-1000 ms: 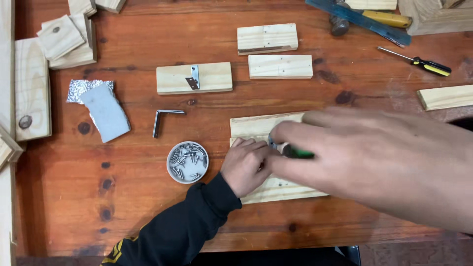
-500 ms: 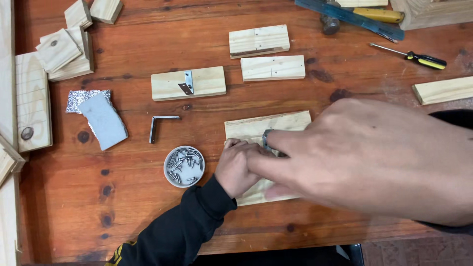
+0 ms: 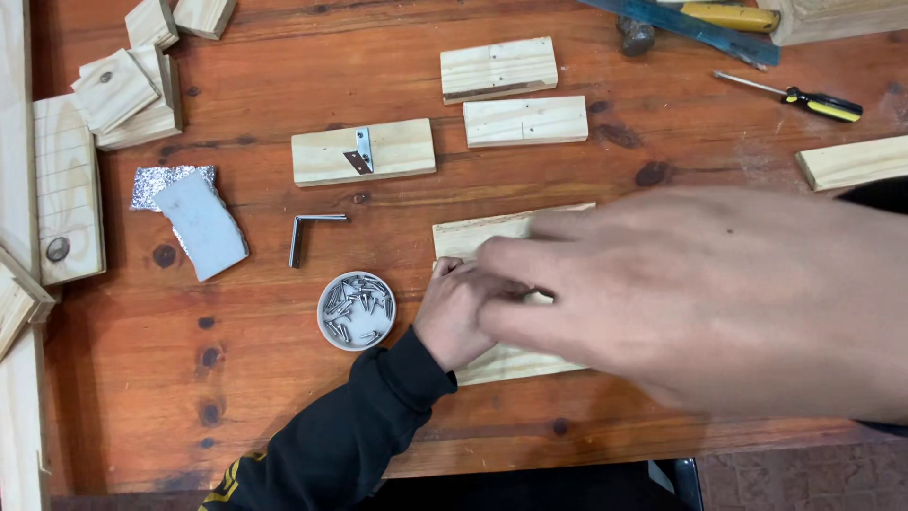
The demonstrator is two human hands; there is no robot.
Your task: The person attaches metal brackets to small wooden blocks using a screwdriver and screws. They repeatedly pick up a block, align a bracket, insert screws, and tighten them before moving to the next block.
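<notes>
Both hands are on one pine board [image 3: 473, 237] lying mid-bench [image 3: 236, 378]. Left hand [image 3: 463, 312] rests on its left end, fingers curled; can't tell if they're pinching anything. Right hand [image 3: 719, 293] is a close blur, fingers loosely extended. One round dish of screws [image 3: 357, 310] just left, one angle bracket [image 3: 310, 235], three small blocks above, one screwdriver [image 3: 804, 96].

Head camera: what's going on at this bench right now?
A person works at a wooden table. The left hand, in a black sleeve, rests on the near edge of a pale wood board. The right hand, blurred and close to the camera, reaches over the same board and hides most of it; whether it holds anything cannot be told. A small round dish of screws sits just left of the left hand, a metal angle bracket beyond it.
</notes>
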